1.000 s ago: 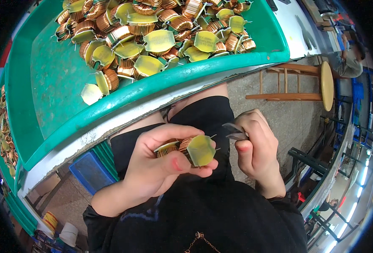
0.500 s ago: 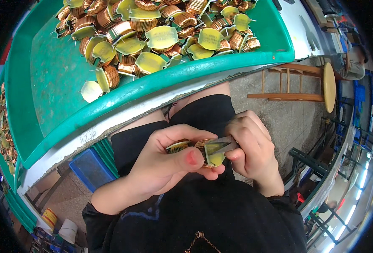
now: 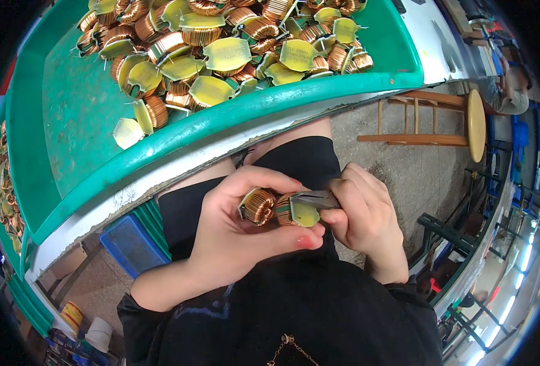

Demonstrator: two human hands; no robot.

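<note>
Above my lap, my left hand [image 3: 239,219] is closed round two copper-wound ring coils. One coil [image 3: 259,206] lies against the palm with its winding facing up. Nearer the fingertips is the other coil [image 3: 284,210], whose yellow-green base plate [image 3: 304,215] faces my right. My right hand [image 3: 367,210] pinches a pair of grey metal tweezers [image 3: 316,199]. Their tips lie across the upper edge of that plate; exactly what they touch cannot be made out. Its right fingers hide the back end of the tweezers.
Beyond my knees a green tray [image 3: 221,122] holds many coils [image 3: 227,55] heaped on a white worktable [image 3: 141,189]. Another tray of coils [image 3: 10,195] stands far left. A blue bin [image 3: 137,244] is below the table; a wooden stool [image 3: 476,125] lies right. Someone [image 3: 513,91] sits farther off.
My left thumb has shifted right and down, uncovering the coil in the palm. The tweezers have moved slightly up along the plate and lie flatter. The right hand still grips them.
</note>
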